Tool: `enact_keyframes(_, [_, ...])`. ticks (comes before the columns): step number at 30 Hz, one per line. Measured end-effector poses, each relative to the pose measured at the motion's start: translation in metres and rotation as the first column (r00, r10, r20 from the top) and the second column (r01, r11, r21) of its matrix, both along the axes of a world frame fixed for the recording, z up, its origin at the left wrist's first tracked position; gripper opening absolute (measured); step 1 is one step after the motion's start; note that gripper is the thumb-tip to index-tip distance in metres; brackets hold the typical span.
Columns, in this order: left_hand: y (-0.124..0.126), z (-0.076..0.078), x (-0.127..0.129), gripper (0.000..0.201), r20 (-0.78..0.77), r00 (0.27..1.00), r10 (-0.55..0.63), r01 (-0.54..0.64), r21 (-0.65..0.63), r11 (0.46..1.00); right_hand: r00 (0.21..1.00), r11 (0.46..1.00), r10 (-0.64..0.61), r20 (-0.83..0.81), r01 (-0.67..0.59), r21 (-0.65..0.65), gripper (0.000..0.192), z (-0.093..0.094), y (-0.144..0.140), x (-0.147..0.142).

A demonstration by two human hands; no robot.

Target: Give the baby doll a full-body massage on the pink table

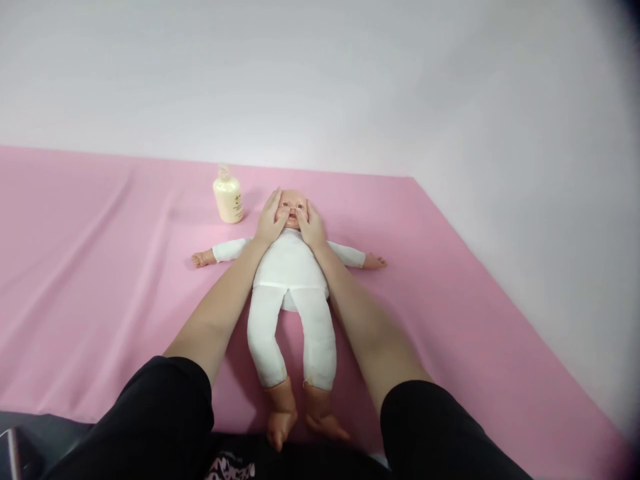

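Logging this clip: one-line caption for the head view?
Both hands cup a doll's face on pink sheet, bottle beside.

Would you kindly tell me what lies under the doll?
The doll lies face-up on the pink sheet. Whatever the sheet covers is hidden. Left hand and right hand cup its face.

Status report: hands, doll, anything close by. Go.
Left hand and right hand flat on face of white-suited baby doll. Doll supine on pink sheet. Cream lotion bottle beside head, clear.
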State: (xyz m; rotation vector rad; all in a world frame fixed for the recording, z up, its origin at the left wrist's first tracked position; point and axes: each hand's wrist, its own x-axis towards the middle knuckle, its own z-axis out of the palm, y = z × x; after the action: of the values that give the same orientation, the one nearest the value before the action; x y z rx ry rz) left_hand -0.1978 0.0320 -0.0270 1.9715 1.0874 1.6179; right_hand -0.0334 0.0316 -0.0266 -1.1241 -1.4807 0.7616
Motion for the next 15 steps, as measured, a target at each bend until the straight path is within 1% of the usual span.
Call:
enact_keyframes(3, [-0.002, 0.001, 0.001, 0.074, -0.022, 1.000, 0.000, 0.001, 0.026, 1.000, 1.000, 1.000, 0.023, -0.021, -0.023, 0.011, 0.092, -0.002, -0.003, 0.001])
enact_keyframes(6, [-0.004, 0.002, 0.002, 0.066, -0.037, 0.999, -0.010, 0.011, 0.019, 1.000, 0.998, 0.998, 0.066, -0.005, -0.066, 0.024, 0.093, -0.001, -0.006, 0.003])
enact_keyframes(8, [-0.006, 0.002, 0.003, 0.064, -0.028, 1.000, -0.007, 0.007, 0.008, 1.000, 0.995, 0.992, 0.100, 0.017, -0.101, 0.080, 0.090, -0.001, -0.008, 0.004])
enact_keyframes(10, [-0.007, 0.001, 0.004, 0.064, -0.019, 1.000, -0.001, 0.002, 0.004, 1.000, 0.990, 0.977, 0.129, 0.063, -0.138, 0.165, 0.081, 0.000, -0.010, 0.005])
enact_keyframes(13, [-0.009, -0.001, 0.003, 0.064, -0.024, 1.000, -0.004, 0.004, 0.004, 1.000, 0.978, 0.950, 0.139, 0.157, -0.177, 0.257, 0.067, 0.001, -0.010, 0.005])
enact_keyframes(15, [-0.010, -0.002, 0.003, 0.065, -0.030, 1.000, 0.003, -0.003, 0.006, 1.000, 0.970, 0.937, 0.134, 0.205, -0.191, 0.292, 0.065, 0.002, -0.010, 0.004])
